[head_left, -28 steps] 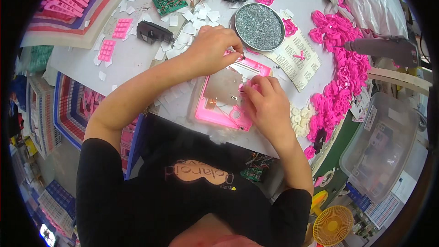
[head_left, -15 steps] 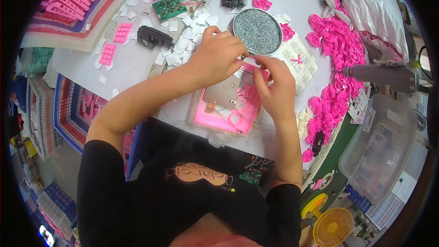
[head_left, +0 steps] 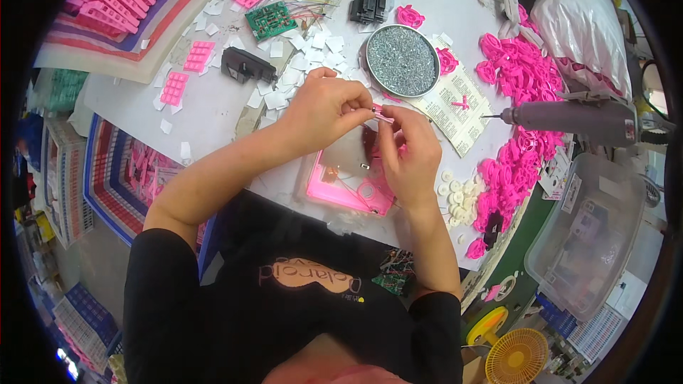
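While both hands are raised just above the white worktable (head_left: pixel 206 110), a small pink plastic piece (head_left: pixel 382 115) is pinched between them: left hand (head_left: pixel 324 108) fingertips closed on its left end, right hand (head_left: pixel 409 153) thumb and forefinger closed on its right end. What exactly the piece is cannot be told; too small. Directly beneath the hands a flat pink plastic housing with a clear window panel (head_left: pixel 348 178) is laid on the table edge, partly covered by the right hand. A round metal tin filled with small silver screws (head_left: pixel 402 60) is set just beyond the hands. A printed white paper sheet (head_left: pixel 455 110) is spread to the tin's right, a heap of pink plastic shells (head_left: pixel 516 99) past it. A grey electric screwdriver (head_left: pixel 576 117) is hung over that heap, tip pointed left. A green circuit board (head_left: pixel 270 20), a black block-shaped part (head_left: pixel 245 65) and scattered white paper squares (head_left: pixel 284 85) are seen to the left of the tin. White round discs (head_left: pixel 459 195) are piled near the right wrist.
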Demonstrator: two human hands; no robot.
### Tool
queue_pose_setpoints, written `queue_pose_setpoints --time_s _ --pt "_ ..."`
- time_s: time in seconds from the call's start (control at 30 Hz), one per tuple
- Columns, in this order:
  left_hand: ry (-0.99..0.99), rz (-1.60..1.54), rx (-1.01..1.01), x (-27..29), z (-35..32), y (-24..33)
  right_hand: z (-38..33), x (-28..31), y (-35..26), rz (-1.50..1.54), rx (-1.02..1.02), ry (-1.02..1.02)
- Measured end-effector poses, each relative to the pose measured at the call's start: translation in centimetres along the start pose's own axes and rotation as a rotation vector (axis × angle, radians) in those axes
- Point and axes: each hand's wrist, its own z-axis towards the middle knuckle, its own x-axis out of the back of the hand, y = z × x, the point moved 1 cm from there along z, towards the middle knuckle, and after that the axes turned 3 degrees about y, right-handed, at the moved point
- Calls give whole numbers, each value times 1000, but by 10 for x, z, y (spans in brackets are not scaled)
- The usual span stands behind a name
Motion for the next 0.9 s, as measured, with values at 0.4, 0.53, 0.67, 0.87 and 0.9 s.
queue_pose_setpoints --time_s 0.4,0.53,0.67,0.87,0.9 --pt "78 69 -259 -3 -22 3 117 -15 40 -317 162 38" --pt "74 59 -169 -4 -26 1 196 -61 67 -676 -222 -207" --pt "114 110 -195 0 -34 -3 216 -77 76 -586 -275 -268" --pt "170 216 -313 -3 -36 -5 215 -87 69 -681 -335 -185" --pt "175 206 -327 -4 -35 -4 218 -89 75 -710 -340 -167"
